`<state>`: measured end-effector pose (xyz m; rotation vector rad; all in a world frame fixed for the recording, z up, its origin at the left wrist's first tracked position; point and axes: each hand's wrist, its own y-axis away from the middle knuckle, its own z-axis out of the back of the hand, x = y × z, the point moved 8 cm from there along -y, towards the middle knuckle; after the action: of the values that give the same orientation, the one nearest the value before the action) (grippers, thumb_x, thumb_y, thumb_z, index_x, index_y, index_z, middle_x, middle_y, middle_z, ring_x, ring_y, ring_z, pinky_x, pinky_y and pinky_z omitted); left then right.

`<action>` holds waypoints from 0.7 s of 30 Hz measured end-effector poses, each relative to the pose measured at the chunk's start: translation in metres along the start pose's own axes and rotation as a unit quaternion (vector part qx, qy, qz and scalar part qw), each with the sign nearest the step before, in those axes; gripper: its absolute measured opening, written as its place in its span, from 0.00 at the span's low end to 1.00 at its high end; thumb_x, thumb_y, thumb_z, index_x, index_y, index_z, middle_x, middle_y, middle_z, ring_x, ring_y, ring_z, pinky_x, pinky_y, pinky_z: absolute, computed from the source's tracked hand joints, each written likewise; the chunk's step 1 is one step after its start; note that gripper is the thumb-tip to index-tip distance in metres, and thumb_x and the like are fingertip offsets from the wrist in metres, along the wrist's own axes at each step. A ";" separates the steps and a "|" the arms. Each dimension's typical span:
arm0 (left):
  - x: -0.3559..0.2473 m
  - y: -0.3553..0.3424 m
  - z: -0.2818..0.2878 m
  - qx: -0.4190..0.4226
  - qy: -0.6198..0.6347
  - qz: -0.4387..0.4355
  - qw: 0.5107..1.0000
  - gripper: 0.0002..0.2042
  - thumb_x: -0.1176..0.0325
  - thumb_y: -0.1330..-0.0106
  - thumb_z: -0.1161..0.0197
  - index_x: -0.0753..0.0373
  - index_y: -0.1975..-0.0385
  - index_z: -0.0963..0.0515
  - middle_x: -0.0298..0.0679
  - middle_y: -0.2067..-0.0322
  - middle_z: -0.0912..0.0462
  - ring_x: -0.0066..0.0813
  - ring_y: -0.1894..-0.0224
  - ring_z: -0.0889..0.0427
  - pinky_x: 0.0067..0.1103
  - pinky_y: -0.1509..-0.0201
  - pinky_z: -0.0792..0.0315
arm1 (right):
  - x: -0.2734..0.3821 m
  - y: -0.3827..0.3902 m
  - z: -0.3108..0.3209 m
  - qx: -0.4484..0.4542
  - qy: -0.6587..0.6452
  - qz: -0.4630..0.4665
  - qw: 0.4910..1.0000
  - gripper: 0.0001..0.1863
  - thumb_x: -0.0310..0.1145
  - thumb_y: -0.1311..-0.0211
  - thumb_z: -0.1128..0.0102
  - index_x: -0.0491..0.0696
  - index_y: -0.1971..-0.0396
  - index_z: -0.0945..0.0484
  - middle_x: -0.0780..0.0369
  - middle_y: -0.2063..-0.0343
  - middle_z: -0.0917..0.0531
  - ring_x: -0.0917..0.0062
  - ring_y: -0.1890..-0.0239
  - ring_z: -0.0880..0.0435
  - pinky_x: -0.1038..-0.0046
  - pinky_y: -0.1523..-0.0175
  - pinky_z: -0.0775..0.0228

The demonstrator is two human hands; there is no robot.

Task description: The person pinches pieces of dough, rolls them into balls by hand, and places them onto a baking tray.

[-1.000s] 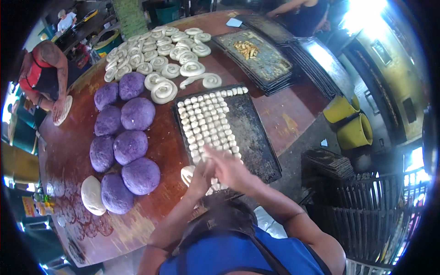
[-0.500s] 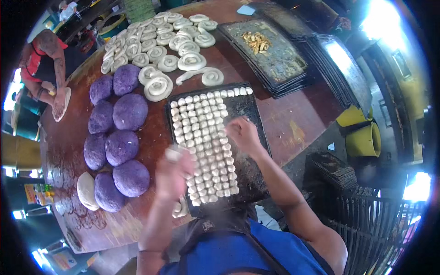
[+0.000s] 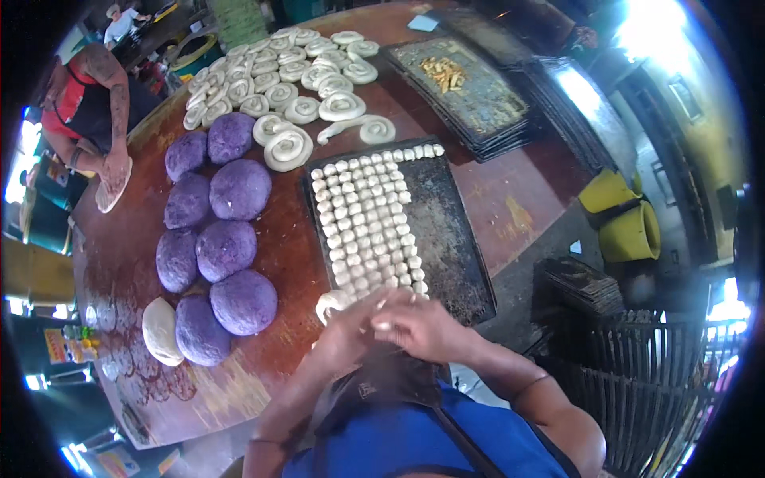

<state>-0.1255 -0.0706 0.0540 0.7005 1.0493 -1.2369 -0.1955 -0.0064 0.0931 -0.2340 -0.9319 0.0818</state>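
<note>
My left hand [image 3: 355, 327] is closed round a white dough strip [image 3: 331, 306] at the near end of the dark tray [image 3: 446, 271]. My right hand [image 3: 410, 327] meets it, fingers curled in a pinch with a small pale bit of dough at the tips, partly hidden. Close rows of small white dough balls [image 3: 362, 215] cover much of the tray. To its left lie large purple dough mounds [image 3: 243, 299] and one white mound [image 3: 162, 331]; beyond them are many white dough coils [image 3: 287, 147].
The round wooden table [image 3: 518, 207] also bears stacked trays [image 3: 470, 88] with golden scraps. A co-worker [image 3: 88, 111] at the left presses flat dough. Further back is another person [image 3: 119, 28]. Yellow buckets [image 3: 625, 231], more trays [image 3: 582, 287] and a slatted rack [image 3: 629, 382] stand at the right.
Half a second ago my hands were apart, the right out over the tray; now they are back together at its near end. The co-worker's arms have shifted slightly.
</note>
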 end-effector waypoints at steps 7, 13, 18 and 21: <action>0.066 0.009 -0.025 -0.070 0.460 0.219 0.857 0.16 0.64 0.27 0.51 0.68 0.48 0.29 0.41 0.52 0.23 0.28 0.52 0.25 0.26 0.53 0.28 | -0.002 -0.006 -0.015 -0.197 0.092 -0.067 0.974 0.15 0.31 0.41 0.42 0.44 0.54 0.23 0.55 0.73 0.20 0.63 0.71 0.17 0.65 0.66 0.24; 0.047 -0.001 -0.027 0.026 0.311 0.243 0.918 0.07 0.73 0.32 0.50 0.68 0.62 0.27 0.37 0.72 0.23 0.23 0.72 0.25 0.21 0.68 0.30 | -0.036 -0.022 0.013 -0.169 0.015 -0.120 0.978 0.09 0.34 0.42 0.36 0.45 0.73 0.24 0.59 0.79 0.20 0.74 0.80 0.20 0.73 0.76 0.31; 0.056 -0.013 0.058 -0.308 0.562 0.048 0.767 0.06 0.70 0.32 0.50 0.64 0.68 0.28 0.30 0.80 0.31 0.18 0.80 0.33 0.18 0.77 0.37 | -0.124 -0.008 0.052 -0.129 -0.078 -0.225 0.963 0.09 0.33 0.42 0.36 0.42 0.72 0.23 0.60 0.79 0.21 0.78 0.77 0.22 0.76 0.71 0.31; 0.062 -0.026 -0.008 -0.123 0.297 0.230 0.919 0.11 0.65 0.29 0.51 0.60 0.74 0.31 0.31 0.83 0.33 0.18 0.82 0.37 0.19 0.78 0.39 | -0.207 -0.026 0.067 -0.200 0.110 -0.183 0.956 0.10 0.31 0.43 0.37 0.42 0.65 0.23 0.53 0.72 0.19 0.59 0.69 0.18 0.66 0.64 0.26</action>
<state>-0.1533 -0.0946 -0.0029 1.0851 1.3995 -0.4709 -0.3735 -0.0562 -0.0251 -0.4314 -0.7487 -0.4714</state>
